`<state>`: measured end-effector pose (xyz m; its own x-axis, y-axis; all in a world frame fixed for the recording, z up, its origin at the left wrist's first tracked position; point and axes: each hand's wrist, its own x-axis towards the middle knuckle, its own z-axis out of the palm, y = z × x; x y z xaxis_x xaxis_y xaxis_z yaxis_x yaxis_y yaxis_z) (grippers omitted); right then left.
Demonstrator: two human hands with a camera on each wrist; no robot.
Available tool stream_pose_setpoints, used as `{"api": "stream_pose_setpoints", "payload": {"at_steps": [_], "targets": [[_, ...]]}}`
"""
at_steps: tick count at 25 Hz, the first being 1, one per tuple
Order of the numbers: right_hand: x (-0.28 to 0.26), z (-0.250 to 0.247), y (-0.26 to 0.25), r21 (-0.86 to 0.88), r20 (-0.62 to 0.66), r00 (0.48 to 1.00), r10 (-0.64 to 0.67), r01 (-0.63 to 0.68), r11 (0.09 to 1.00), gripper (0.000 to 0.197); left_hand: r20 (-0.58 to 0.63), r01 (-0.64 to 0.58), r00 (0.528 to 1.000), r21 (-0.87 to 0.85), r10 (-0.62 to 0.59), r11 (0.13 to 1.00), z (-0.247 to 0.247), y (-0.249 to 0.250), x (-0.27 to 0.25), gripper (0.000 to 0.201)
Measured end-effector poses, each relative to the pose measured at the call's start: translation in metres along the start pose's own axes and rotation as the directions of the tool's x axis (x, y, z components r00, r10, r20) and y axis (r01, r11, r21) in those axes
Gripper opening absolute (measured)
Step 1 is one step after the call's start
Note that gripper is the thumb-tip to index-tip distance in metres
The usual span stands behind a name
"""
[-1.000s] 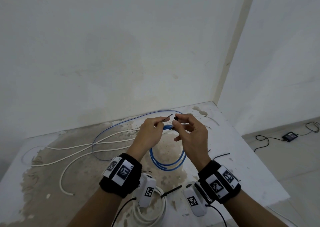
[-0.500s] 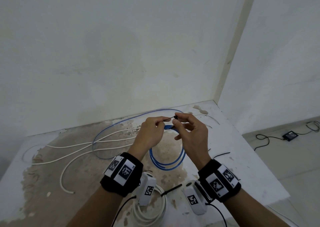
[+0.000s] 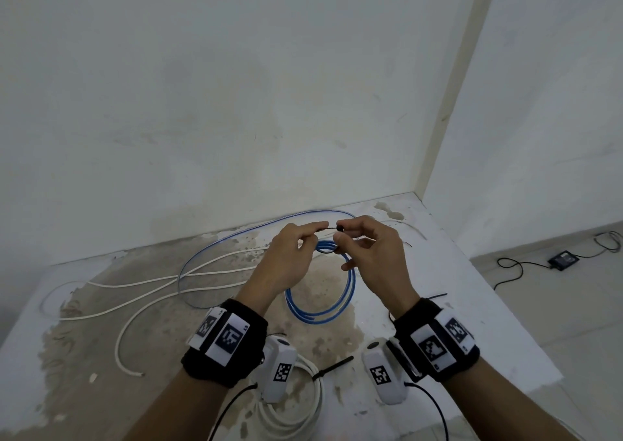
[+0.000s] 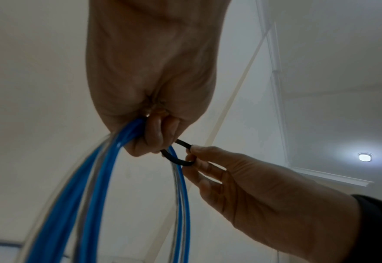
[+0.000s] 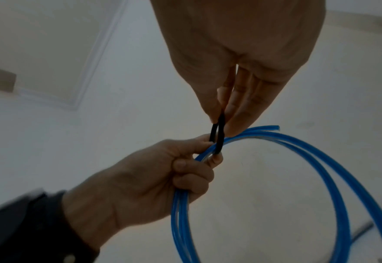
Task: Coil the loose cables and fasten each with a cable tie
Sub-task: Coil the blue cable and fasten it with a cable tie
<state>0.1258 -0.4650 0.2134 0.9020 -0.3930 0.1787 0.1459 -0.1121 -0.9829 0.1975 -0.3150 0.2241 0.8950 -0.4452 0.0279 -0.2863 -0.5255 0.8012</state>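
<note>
A blue cable coil (image 3: 320,309) hangs above the table, its top bundle gripped in my left hand (image 3: 296,255). A thin black cable tie (image 3: 332,227) loops under the bundle (image 5: 217,140). My left thumb and forefinger pinch the tie's tail, while my right hand (image 3: 367,248) pinches the tie's head (image 3: 339,228) between thumb and forefinger. In the left wrist view the black cable tie (image 4: 178,156) curves from my left fingers (image 4: 154,137) to my right fingertips (image 4: 193,154). The blue cable (image 4: 100,178) trails down from the left fist.
Loose white cables (image 3: 151,292) and a blue cable tail (image 3: 209,255) lie on the stained table (image 3: 472,339). A tied white coil (image 3: 296,407) with a black tie (image 3: 333,366) sits near my wrists. Spare black ties (image 3: 435,295) lie at the right. The wall is close behind.
The tie's tail, which stuck up free a second ago, has been brought to the head held by my right hand. Both hands stay close together above the table.
</note>
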Motion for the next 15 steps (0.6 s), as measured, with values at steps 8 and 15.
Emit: {"api": "stream_pose_setpoints", "payload": {"at_steps": [8, 15], "targets": [[0.011, 0.001, -0.012, 0.043, 0.218, 0.974, 0.066, -0.077, 0.996, 0.014, 0.083, -0.078, 0.992, -0.229, 0.1, 0.97, -0.007, 0.007, -0.011, 0.028], [0.011, 0.007, -0.009, 0.047, 0.235, 0.972, 0.027, -0.039, 0.998, 0.017, 0.13, 0.036, 0.991, -0.346, 0.01, 0.938, -0.006, -0.001, -0.017, 0.03]]}}
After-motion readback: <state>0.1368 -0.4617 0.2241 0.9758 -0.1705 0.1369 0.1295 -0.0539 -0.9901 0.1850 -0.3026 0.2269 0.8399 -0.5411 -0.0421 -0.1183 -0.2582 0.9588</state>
